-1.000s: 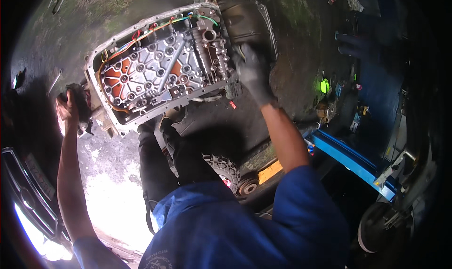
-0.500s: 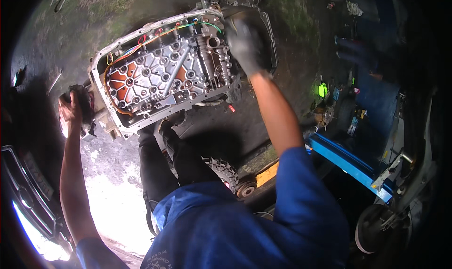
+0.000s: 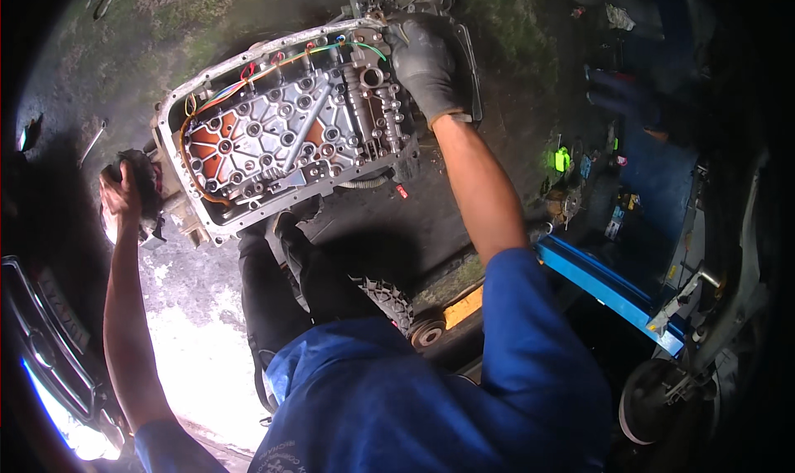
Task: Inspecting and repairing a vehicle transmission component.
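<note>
Handling the open, silver-grey, rectangular metal housing (image 3: pixel 240 225) from both ends looks like the step in hand; it lies slantwise ahead of the person's black-trousered legs (image 3: pixel 273 278), above the dark, stained floor (image 3: pixel 505 154). The left grip (image 3: pixel 121 193), a bare hand, rests on a dark, crumpled bundle (image 3: pixel 144 183) beside the housing's left end; how firmly the fingers close there, I cannot tell. The right grip (image 3: pixel 424 63), in a dark grey glove, lies at the upper right corner, its fingertips hidden, so whether it is clamped on anything cannot be told either.

Good work here would load only the sturdy outer rim, share effort evenly, and spare the ribbed silver plate with orange-red patches (image 3: pixel 273 125) inside. Most care belongs to the thin, coloured wires (image 3: pixel 290 57): the green one ends near the glove and could snag. The bundle might slip, so seating the bare palm firmly before pushing seems wise.
</note>
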Motion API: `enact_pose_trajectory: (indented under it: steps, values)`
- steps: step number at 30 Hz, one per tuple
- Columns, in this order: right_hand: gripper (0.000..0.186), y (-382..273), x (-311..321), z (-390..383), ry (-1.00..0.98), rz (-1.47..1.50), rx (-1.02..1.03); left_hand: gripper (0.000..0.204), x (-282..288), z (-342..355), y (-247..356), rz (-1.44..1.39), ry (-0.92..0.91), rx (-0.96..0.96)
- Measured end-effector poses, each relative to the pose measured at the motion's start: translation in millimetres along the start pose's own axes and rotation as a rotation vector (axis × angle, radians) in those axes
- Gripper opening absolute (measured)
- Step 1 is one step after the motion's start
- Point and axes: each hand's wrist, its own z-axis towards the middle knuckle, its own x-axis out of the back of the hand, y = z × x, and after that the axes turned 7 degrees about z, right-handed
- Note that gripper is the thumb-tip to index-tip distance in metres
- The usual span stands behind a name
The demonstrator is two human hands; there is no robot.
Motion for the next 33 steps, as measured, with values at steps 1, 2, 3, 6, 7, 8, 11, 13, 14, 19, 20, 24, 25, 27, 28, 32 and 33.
enact_pose_trajectory:
  steps: [1, 2, 3, 6, 7, 8, 11, 13, 14, 19, 20, 24, 25, 27, 28, 32, 33]
  values:
    - [0.018, -8, 5, 6, -0.105, 0.121, -0.162, 0.078, -1, -1, -3, 0.007, -0.007, 0.015]
    - [0.016, 14, -11, -28, 0.179, 0.132, 0.165, 0.078, -1, 0, -7, 0.007, -0.009, 0.017]
    - [0.017, 35, -13, -48, 0.233, -0.105, 0.468, 0.078, -2, 6, -11, 0.027, 0.001, -0.031]
    - [0.019, 11, -4, -91, 0.107, 0.433, -0.027, 0.076, 0, 8, -27, 0.068, -0.007, -0.039]
    - [0.018, 9, -5, -91, 0.194, 0.587, -0.063, 0.076, -1, 9, -23, 0.064, -0.028, -0.04]
    - [0.018, 16, -5, -72, 0.144, 0.261, 0.107, 0.076, -1, 8, -19, 0.06, -0.025, -0.039]
    - [0.023, 11, -13, 6, 0.133, -0.082, 0.022, 0.074, -5, 4, 2, -0.022, -0.002, -0.017]
    - [0.024, -10, 2, 31, -0.01, 0.061, -0.115, 0.074, 2, 0, 1, 0.029, 0.009, -0.001]
    - [0.025, -17, 5, 36, -0.152, 0.19, -0.254, 0.074, 4, -3, 1, 0.052, 0.009, 0.006]
    - [0.026, 14, -2, -25, -0.017, 0.193, -0.101, 0.073, 11, -1, 0, 0.029, 0.009, 0.032]
    - [0.027, 24, -6, -23, 0.034, 0.187, -0.041, 0.072, 8, -1, 3, 0.002, -0.003, 0.024]
    - [0.029, -24, 9, 52, -0.118, 0.19, -0.194, 0.071, 7, -6, -1, -0.031, -0.042, 0.014]
    - [0.027, -24, 7, 52, -0.142, 0.182, -0.189, 0.07, 7, -9, -2, -0.028, -0.061, 0.025]
    - [0.024, 6, -3, 29, -0.078, 0.213, 0.142, 0.07, 3, -2, -4, -0.061, -0.04, 0.022]
    - [0.025, 16, -16, 6, 0.019, 0.161, 0.044, 0.07, -1, 2, -5, -0.06, -0.027, 0.016]
    - [0.032, 21, -13, 11, -0.021, 0.123, -0.021, 0.07, -10, -4, -15, -0.025, -0.017, -0.027]
    - [0.032, 6, -9, 33, -0.021, 0.127, -0.024, 0.07, -11, -2, -17, -0.013, -0.011, -0.044]
